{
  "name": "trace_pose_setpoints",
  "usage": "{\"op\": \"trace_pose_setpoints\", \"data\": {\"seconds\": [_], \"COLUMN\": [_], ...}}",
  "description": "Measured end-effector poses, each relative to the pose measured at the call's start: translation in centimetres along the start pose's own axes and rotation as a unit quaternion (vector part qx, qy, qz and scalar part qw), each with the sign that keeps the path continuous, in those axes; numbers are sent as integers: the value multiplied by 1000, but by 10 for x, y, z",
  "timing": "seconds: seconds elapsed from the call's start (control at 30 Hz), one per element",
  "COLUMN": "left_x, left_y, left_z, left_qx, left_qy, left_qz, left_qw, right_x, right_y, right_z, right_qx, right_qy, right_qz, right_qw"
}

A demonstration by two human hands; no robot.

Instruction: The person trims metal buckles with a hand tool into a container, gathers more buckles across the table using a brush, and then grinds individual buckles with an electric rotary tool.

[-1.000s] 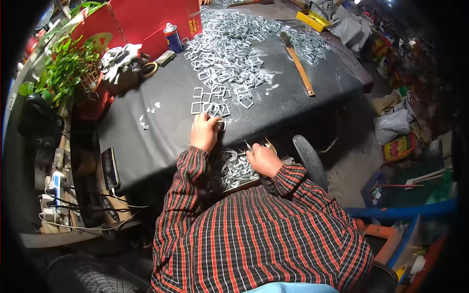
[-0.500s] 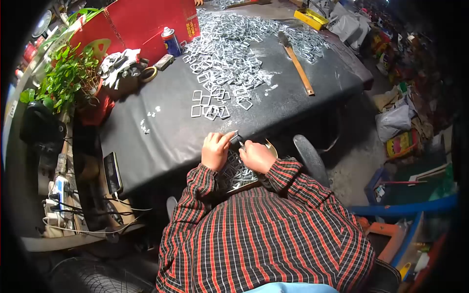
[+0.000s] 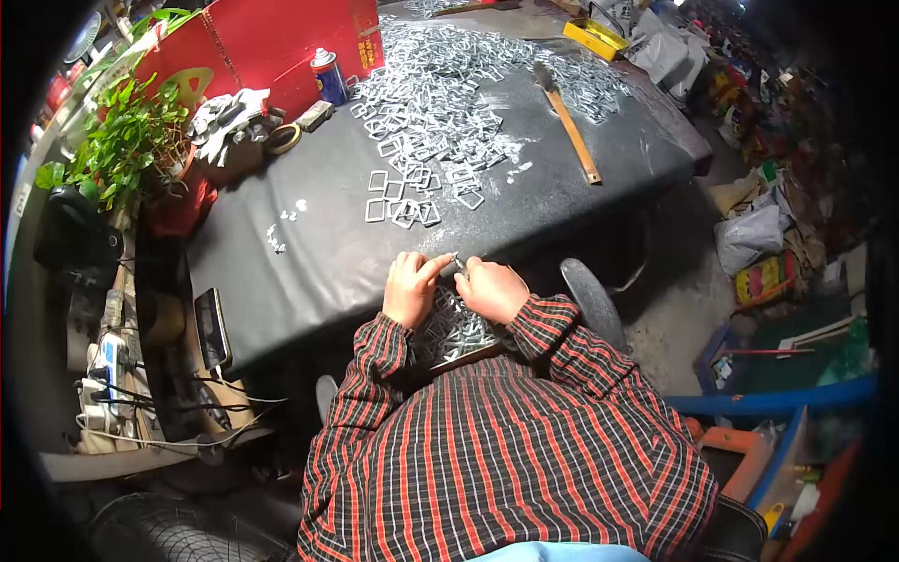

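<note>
My left hand [image 3: 410, 286] pinches a small metal frame [image 3: 456, 259] at the table's front edge, over a box of metal pieces [image 3: 454, 328]. Close on its right, my right hand [image 3: 492, 288] is closed round a small tool, mostly hidden by the fingers, whose tip meets the frame. Several loose rectangular metal frames [image 3: 376, 210] lie on the black table [image 3: 309, 253] beyond my hands, at the near end of a large pile of frames [image 3: 440, 75].
A wooden-handled brush [image 3: 573, 136] lies right of the pile. Farther left are a spray can [image 3: 328, 77], a tape roll [image 3: 284, 139], gloves [image 3: 229, 122] and a potted plant [image 3: 131, 140]. A phone [image 3: 212, 328] rests by the left edge. A yellow tray [image 3: 596, 38] sits at the back.
My left hand has come back from the loose frames to the table edge, bringing a frame. My right hand has shifted slightly left and up, and both hands now meet at that frame.
</note>
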State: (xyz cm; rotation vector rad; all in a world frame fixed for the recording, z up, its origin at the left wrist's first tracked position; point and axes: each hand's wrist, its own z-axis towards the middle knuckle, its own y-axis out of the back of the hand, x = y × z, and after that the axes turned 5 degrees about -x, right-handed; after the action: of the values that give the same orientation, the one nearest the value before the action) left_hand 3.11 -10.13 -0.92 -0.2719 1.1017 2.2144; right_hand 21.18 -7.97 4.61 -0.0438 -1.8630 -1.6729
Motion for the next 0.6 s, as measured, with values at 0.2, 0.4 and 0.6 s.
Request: {"op": "trace_pose_setpoints", "data": {"seconds": [0.2,0.4,0.6], "left_x": [-1,-3,16], "left_y": [7,4,8], "left_z": [0,-1,10], "left_qx": [29,7,27], "left_qy": [21,18,65], "left_qz": [2,-14,-123], "left_qw": [999,1000,990], "right_x": [9,-10,-41], "right_y": [-21,-40,-21], "right_z": [-5,1,-20], "right_qx": [14,5,-15], "right_qy": [41,19,3], "right_qz": [9,14,12], "right_qw": [999,1000,1000]}}
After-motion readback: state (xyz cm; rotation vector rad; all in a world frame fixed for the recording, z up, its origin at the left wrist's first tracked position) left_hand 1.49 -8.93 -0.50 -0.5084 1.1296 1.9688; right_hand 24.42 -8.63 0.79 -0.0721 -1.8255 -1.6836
